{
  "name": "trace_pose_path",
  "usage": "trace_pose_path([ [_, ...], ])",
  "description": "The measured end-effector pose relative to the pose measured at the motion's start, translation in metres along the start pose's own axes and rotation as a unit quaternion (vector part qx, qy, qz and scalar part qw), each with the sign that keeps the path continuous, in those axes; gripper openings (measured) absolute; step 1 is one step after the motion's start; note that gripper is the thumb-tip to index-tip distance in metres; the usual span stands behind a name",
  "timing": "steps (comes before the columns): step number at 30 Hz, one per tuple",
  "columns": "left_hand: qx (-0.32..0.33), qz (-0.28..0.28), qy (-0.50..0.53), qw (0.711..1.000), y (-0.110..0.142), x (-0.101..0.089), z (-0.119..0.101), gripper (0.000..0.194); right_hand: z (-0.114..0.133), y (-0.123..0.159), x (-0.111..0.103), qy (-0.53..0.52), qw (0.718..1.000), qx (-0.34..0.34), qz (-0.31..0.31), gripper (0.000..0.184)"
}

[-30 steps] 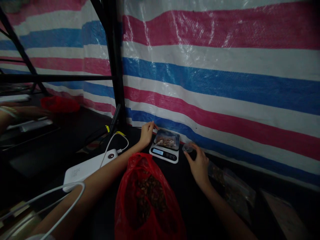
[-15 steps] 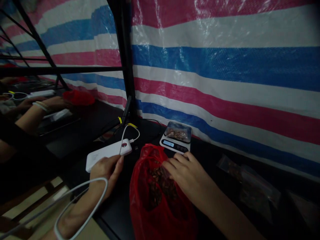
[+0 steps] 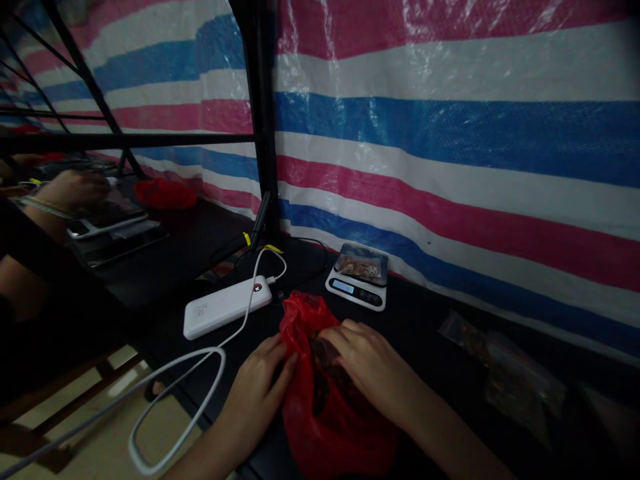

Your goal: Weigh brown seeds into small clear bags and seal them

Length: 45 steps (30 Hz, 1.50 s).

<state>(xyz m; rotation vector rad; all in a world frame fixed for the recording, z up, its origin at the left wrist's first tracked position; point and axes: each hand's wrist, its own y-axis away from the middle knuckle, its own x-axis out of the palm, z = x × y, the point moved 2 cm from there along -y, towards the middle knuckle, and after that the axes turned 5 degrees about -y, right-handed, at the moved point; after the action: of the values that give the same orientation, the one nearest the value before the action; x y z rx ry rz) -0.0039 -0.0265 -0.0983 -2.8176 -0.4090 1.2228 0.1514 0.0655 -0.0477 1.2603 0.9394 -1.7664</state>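
Note:
The red plastic bag [image 3: 340,433] lies in front of me with its mouth partly gathered, and brown dried pieces [image 3: 320,393] show inside. My left hand [image 3: 265,377] pinches the left edge of its mouth. Over the right side of the opening is my right hand [image 3: 367,363], fingers curled down around what looks like a small clear plastic bag [image 3: 327,351], mostly hidden by the fingers. Beyond the bag, a white digital scale [image 3: 356,293] with a lit display carries a filled clear sachet [image 3: 361,267].
A white power bank [image 3: 220,310] with a white cable [image 3: 220,373] lies to the left. Filled zip bags [image 3: 515,387] rest on the black table at right. A striped sheet [image 3: 450,147] hangs behind. At far left a co-worker's hand [image 3: 75,190] is over another scale.
My left hand has moved from the power bank and cable to the red bag's left edge, drawing its mouth narrower. My right hand stays at the opening. The co-worker's hand has moved left.

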Motion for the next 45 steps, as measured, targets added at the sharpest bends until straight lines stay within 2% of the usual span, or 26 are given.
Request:
trace_pose_path([
  [4, -0.087, -0.003, 0.171, 0.981, 0.003, 0.001, -0.003, 0.035, 0.002, 0.001, 0.0, 0.014, 1.0, -0.025, 0.01, 0.026],
  [6, -0.131, -0.031, 0.211, 0.968, 0.006, 0.001, -0.006, 0.036, 0.001, 0.003, -0.001, -0.014, 1.0, -0.017, 0.011, 0.025],
  [8, -0.146, -0.054, 0.209, 0.965, 0.007, -0.001, -0.008, 0.036, -0.002, 0.004, -0.002, -0.055, 0.998, 0.004, 0.006, 0.026],
  [10, -0.113, -0.046, 0.162, 0.979, 0.004, -0.007, -0.01, 0.035, -0.009, 0.005, -0.003, -0.094, 0.995, 0.037, -0.004, 0.028],
  [13, -0.038, -0.01, 0.001, 0.999, -0.006, -0.027, -0.009, 0.037, -0.024, 0.005, -0.003, -0.197, 0.978, 0.069, -0.014, 0.028],
  [16, -0.025, -0.041, -0.179, 0.983, -0.024, -0.059, -0.009, 0.041, -0.042, 0.004, -0.007, -0.338, 0.939, 0.063, -0.021, 0.03],
  [18, 0.007, -0.064, -0.225, 0.972, -0.042, -0.075, -0.017, 0.04, -0.057, 0.004, -0.013, -0.387, 0.919, 0.07, -0.039, 0.032],
  [20, 0.069, -0.085, -0.225, 0.968, -0.064, -0.08, -0.032, 0.038, -0.074, 0.005, -0.022, -0.403, 0.908, 0.091, -0.075, 0.033],
  [23, 0.167, -0.116, -0.207, 0.957, -0.108, -0.062, -0.06, 0.036, -0.105, 0.009, -0.035, -0.42, 0.884, 0.138, -0.153, 0.034],
  [25, 0.237, -0.06, -0.175, 0.954, -0.144, -0.035, -0.075, 0.037, -0.126, 0.012, -0.04, -0.434, 0.859, 0.176, -0.205, 0.034],
  [27, 0.278, -0.009, -0.16, 0.947, -0.178, -0.003, -0.083, 0.044, -0.146, 0.014, -0.042, -0.434, 0.841, 0.215, -0.243, 0.034],
  [29, 0.298, 0.0, -0.167, 0.94, -0.204, 0.025, -0.086, 0.054, -0.162, 0.014, -0.04, -0.411, 0.836, 0.246, -0.268, 0.035],
  [32, 0.325, 0.03, -0.153, 0.933, -0.224, 0.055, -0.083, 0.059, -0.174, 0.01, -0.035, -0.358, 0.849, 0.267, -0.281, 0.034],
  [35, 0.336, 0.03, -0.121, 0.934, -0.227, 0.063, -0.078, 0.045, -0.172, 0.003, -0.035, -0.297, 0.871, 0.272, -0.281, 0.029],
  [38, 0.329, 0.028, -0.03, 0.943, -0.228, 0.057, -0.074, 0.038, -0.161, -0.006, -0.044, -0.235, 0.894, 0.254, -0.284, 0.027],
  [42, 0.306, 0.052, 0.143, 0.94, -0.229, 0.05, -0.071, 0.04, -0.146, -0.018, -0.068, -0.131, 0.934, 0.197, -0.268, 0.03],
  [45, 0.293, 0.054, 0.199, 0.934, -0.228, 0.05, -0.071, 0.036, -0.132, -0.026, -0.089, -0.007, 0.969, 0.133, -0.209, 0.031],
])
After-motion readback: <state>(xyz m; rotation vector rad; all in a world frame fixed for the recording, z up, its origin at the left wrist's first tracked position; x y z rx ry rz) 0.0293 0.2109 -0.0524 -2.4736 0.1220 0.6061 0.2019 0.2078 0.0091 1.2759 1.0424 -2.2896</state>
